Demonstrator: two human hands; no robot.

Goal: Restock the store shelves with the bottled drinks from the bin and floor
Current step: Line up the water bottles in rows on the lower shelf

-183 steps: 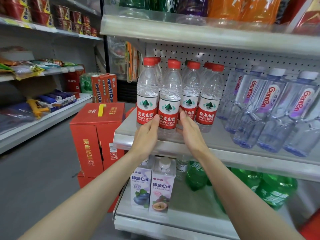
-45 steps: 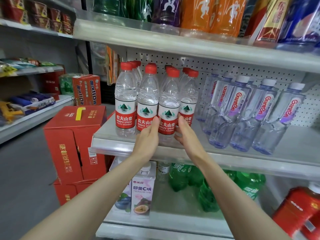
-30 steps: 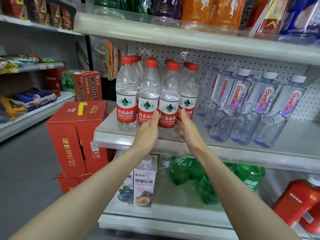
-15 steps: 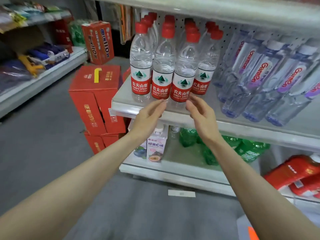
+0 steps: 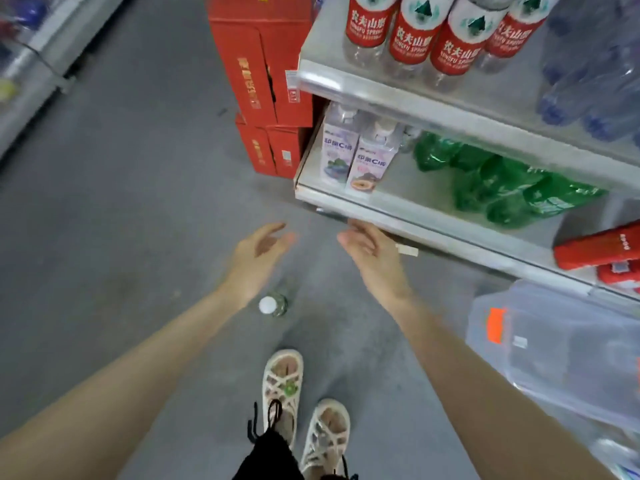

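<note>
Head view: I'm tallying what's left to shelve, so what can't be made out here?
- Bottle on the floor: seen from above and blurred; label unreadable.
- Clear bin: cut off by the right edge and blurred; contents unclear.
- Red-label water bottles: tops cut off by the top edge; rows behind can't be counted.
- Green bottles: upper shelf hides their tops; count unclear.

A single wide-angle view from the person's head looks steeply down and a little forward. The grey floor (image 5: pixel 121 202) fills the left and middle. The sandalled feet (image 5: pixel 282 386) sit at the near edge, and the shelves (image 5: pixel 433 109) slant along the right. The left hand (image 5: pixel 258 252) and right hand (image 5: pixel 370 252) reach out mid-frame, close below the lens.
</note>
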